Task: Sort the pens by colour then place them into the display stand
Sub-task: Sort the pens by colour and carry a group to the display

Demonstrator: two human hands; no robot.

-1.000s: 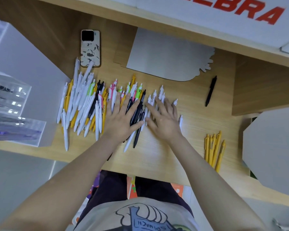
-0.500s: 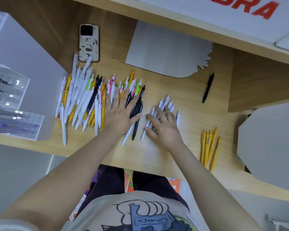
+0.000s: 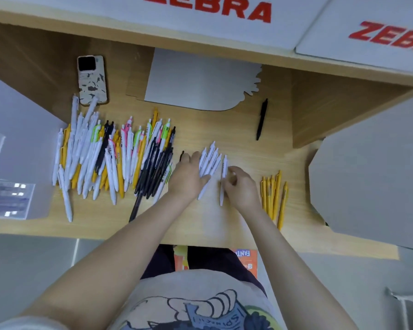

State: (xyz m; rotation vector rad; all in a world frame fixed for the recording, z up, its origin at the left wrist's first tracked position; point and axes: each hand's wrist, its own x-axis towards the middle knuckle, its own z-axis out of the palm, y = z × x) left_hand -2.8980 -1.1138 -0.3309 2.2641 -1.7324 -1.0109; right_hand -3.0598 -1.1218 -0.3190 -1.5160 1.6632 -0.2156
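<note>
On the wooden tabletop [image 3: 236, 139] the pens lie in several groups. The big mixed pile [image 3: 110, 163] sits to the left: white, yellow and black pens, with a few pink and green clips among them, all lying roughly parallel and overlapping. At its right edge a bunch of black pens [image 3: 156, 170] lies together.

In the middle a small fan of white pens [image 3: 211, 160] lies apart from the pile. The left hand [image 3: 188, 175] rests flat on the left edge of this fan, fingers straight and spread, the thumb stretched toward the white barrels. A black pen tip pokes out just above its fingertips.

One white pen [image 3: 223, 179] lies just right of the fan, nearly upright in the view. The right hand [image 3: 241, 184] is at its right side with fingers curled, the fingertips touching the barrel; whether they pinch it or only nudge it I cannot tell.

To the right of that hand lies a row of yellow pens [image 3: 273, 196], well apart from the pile. A single black pen [image 3: 262, 119] lies alone farther back.

A phone [image 3: 91, 79] lies face down behind the pile, and a grey card [image 3: 196, 82] lies behind the centre. The clear display stand [image 3: 7, 194] is at the left edge, holding pens that are blurred.
</note>
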